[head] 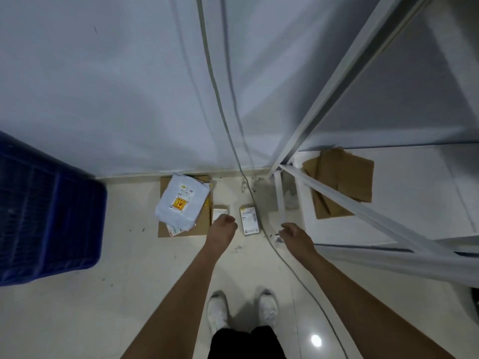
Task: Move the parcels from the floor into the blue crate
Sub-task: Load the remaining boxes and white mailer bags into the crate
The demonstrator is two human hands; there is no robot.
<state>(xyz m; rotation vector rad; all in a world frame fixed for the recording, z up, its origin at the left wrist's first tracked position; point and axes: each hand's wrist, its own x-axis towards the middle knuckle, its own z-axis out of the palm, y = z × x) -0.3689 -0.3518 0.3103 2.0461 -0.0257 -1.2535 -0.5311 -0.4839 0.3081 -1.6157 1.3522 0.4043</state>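
A pale wall (103, 86) fills the upper part of the view, meeting a cream tiled floor (129, 268) below. At the right stands a white metal shelving frame (337, 81), with flattened brown cardboard (339, 182) lying on the floor under it. The blue crate (46, 216) sits at the left edge, well apart from both hands. A cable (225, 120) runs down the wall and across the floor between the arms. Against the wall lies a flat cardboard sheet (199, 226), and on it a white poly-bag parcel (178, 200) with a yellow label, just left of the left hand (223, 225). That hand hangs over a small white-labelled box (219, 212), fingers loosely curled; whether it touches the box cannot be told. A second small box (249, 220) lies between the two hands. The right hand (293, 233) hovers near the cable with fingers loosely curled, holding nothing. White shoes (217, 309) stand below.
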